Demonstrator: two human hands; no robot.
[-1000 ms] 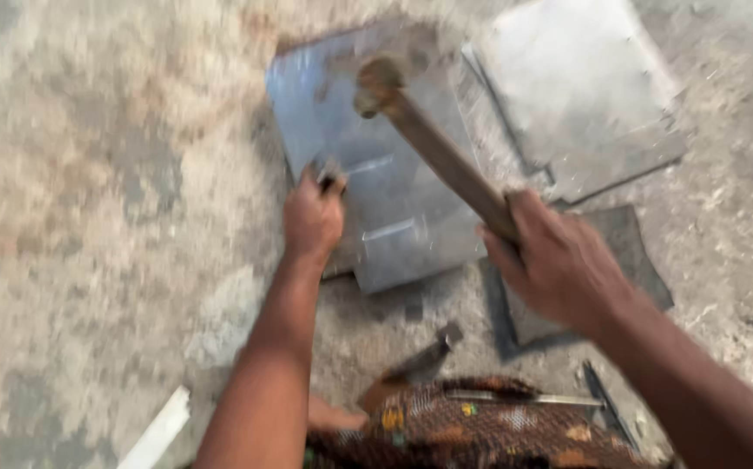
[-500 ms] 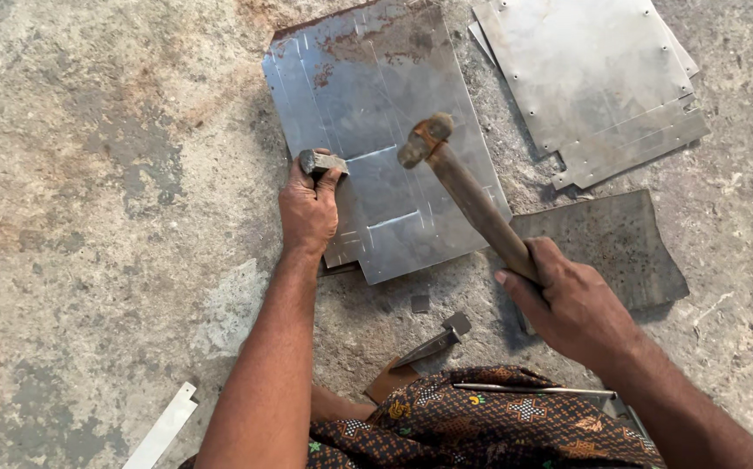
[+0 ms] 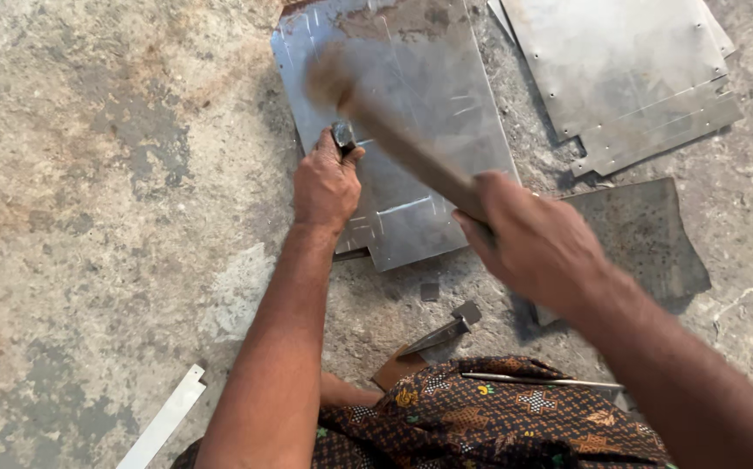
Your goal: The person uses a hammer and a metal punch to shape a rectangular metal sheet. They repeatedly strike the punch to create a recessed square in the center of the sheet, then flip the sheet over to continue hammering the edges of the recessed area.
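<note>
**Hammer over chisel on sheet metal**

The left hand is closed around a short dark steel chisel standing on the thin grey metal sheet, which lies flat on the concrete floor. The right hand is wrapped tight around a brown wooden-handled hammer, blurred above the chisel. The sheet looks stiff, light and sharp-edged; the hammer seems head-heavy and best gripped low on its handle.

chisel: short dark steel, upright, we grip it in the left fist at 12 o'clock | hammer: wooden handle, rusty head, motion-blurred, directly above chisel | metal sheet: flat, grey, scratched, on floor
</note>
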